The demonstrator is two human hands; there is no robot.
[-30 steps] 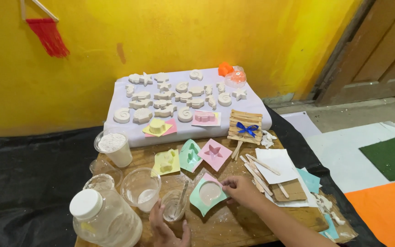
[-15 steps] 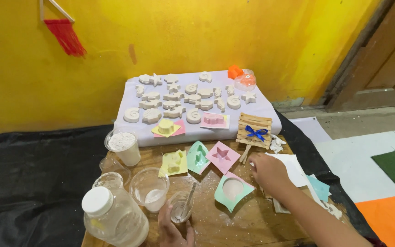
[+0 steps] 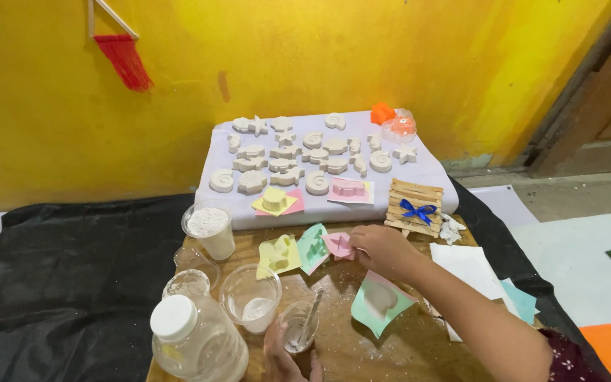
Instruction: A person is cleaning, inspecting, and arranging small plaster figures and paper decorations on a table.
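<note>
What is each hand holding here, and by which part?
The right hand grips the pink mould at its right edge; the left hand steadies the small cup at its base.

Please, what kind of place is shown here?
Probably a home craft corner for casting small plaster figures: white cast shapes drying on a cloth, coloured moulds on a low wooden table, and a cup of white powder.

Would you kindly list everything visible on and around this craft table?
Plaster casts: about twenty, white, on the white-covered board by the wall.
Paper squares with moulds: several, pastel, mid-table.
Stick frame with blue bow: one, at the board's right edge.
Powder cup: one, clear, left.
Lidded jar: one, clear, front left.
Mixing cup with spoon: one, front.
Tassel: red, on the wall.
Hands: left at the mixing cup; right on the pink square.
</note>
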